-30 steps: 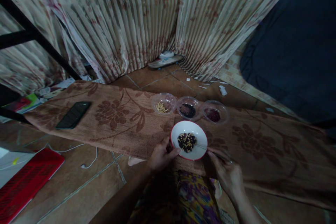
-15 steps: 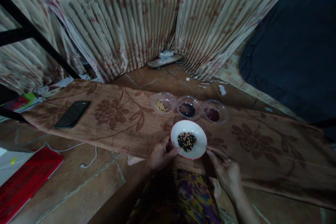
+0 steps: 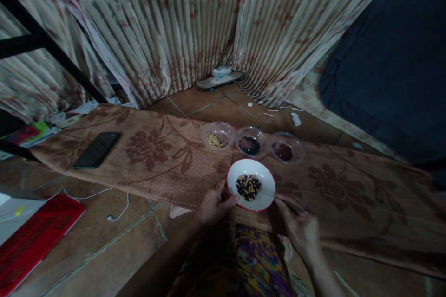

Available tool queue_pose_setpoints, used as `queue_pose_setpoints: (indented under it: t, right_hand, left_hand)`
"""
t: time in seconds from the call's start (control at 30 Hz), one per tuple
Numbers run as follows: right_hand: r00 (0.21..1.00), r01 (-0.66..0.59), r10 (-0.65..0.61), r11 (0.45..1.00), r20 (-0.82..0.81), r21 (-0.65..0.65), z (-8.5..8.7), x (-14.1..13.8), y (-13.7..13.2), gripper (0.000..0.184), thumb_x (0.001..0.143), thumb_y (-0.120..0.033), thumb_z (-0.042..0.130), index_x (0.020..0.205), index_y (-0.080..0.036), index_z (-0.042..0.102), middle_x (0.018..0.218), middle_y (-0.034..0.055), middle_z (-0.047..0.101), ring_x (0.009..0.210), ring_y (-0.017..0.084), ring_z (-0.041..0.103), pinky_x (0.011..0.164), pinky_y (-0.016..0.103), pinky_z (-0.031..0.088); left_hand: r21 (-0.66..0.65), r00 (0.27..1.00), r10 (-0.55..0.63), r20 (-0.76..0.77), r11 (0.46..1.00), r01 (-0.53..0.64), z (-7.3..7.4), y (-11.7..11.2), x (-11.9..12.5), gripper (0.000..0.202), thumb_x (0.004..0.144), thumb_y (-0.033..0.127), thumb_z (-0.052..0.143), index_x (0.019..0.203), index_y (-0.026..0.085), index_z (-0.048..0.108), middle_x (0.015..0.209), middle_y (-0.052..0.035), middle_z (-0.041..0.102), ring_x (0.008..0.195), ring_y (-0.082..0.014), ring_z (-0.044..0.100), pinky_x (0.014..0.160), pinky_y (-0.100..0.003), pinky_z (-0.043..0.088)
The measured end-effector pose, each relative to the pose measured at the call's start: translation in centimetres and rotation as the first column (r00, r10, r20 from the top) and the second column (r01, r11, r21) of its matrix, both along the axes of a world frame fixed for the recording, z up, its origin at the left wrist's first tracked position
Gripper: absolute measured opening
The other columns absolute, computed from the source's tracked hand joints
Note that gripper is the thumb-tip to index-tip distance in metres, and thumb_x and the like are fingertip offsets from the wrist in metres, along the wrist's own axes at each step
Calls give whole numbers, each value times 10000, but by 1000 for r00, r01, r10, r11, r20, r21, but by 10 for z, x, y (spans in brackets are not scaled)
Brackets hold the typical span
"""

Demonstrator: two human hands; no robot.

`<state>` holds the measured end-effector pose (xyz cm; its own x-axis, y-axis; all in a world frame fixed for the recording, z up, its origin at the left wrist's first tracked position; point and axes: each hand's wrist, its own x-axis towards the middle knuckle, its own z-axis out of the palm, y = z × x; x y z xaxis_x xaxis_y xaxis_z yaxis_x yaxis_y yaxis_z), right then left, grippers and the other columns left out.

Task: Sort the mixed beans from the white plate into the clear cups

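Note:
A white bowl with a red rim holds a heap of mixed dark and pale yellow beans. My left hand grips the bowl at its left edge, thumb over the rim. In my right hand is a slim pair of metal tweezers, its tips at the right side of the heap. Behind the bowl, three clear plastic bowls stand in a row. The left one has yellow beans, the middle one black beans, the right one dark red beans.
The bowls stand on a long bench under a brown floral cloth. A dark phone lies on its left part. On the floor are a red basket, a white cable and, by the striped curtain, a skateboard.
Hands, bowl and tweezers keep practically the same places. The whole view has shifted by a very small amount.

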<state>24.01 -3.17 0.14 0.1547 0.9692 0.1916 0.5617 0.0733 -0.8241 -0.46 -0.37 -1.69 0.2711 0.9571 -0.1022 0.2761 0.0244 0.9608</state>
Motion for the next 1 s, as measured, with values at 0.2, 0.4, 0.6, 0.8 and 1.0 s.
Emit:
queue_pose_setpoints:
  t: [0.2,0.4,0.6,0.8,1.0]
  right_hand:
    - [995,63,-60,998,-85,31,17,-6,8,226,806,-401,630,856,-203,728,913,81,720,874,231,659,761,360,529]
    - [990,50,-29,987,-139,150,49,-41,56,216,800,-389,628,835,-204,733,902,76,732,852,220,675,765,351,533]
    - [960,-78,143,963,-241,260,62,-92,128,249,815,-361,598,899,-167,730,946,91,738,860,208,686,791,336,535]
    - [963,-51,125,956,-240,290,59,-92,120,233,813,-360,608,881,-171,725,936,85,732,887,207,679,821,347,534]
    - [970,151,-112,973,-215,175,54,-44,66,242,780,-379,644,852,-165,730,925,98,730,869,234,683,776,374,553]
  left_hand:
    - [-9,999,13,45,1000,-13,-3,0,1,518,827,388,611,1290,187,496,931,-20,681,820,-176,603,761,-265,494]
    - [-18,985,1,170,1000,3,-1,-1,2,490,826,366,623,1261,171,510,996,-39,687,885,-199,623,806,-290,507]
    - [-10,966,-2,257,1000,5,2,-1,4,441,838,366,616,1218,161,528,1011,-59,697,913,-218,634,850,-332,507]
    - [-40,928,-5,373,999,21,-5,-1,11,546,827,345,636,1306,158,451,1092,-90,674,955,-225,632,853,-334,513]
    - [-21,987,30,158,999,-27,-4,-2,4,482,816,327,636,1255,172,512,888,-18,659,772,-158,589,691,-245,482]
